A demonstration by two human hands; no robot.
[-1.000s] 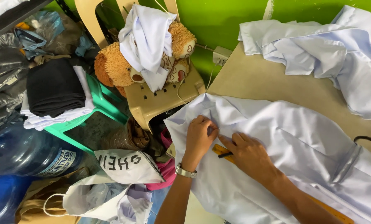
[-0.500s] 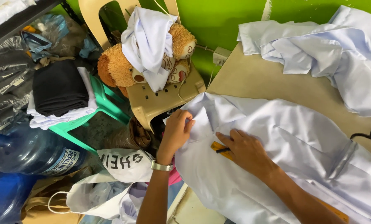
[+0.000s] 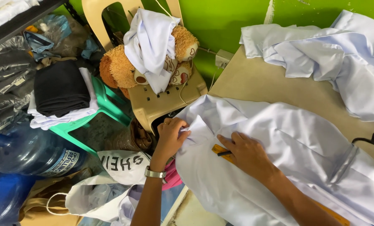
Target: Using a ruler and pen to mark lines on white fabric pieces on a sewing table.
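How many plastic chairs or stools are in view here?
2. A beige chair stands by the green wall with a teddy bear on its seat; a green stool beside it carries folded clothes. Clutter may hide others.

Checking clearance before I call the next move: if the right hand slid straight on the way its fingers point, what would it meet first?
The right hand points left across the pale shirt. First it would likely meet the folded shirt corner pinched in the left hand; depth is hard to judge.
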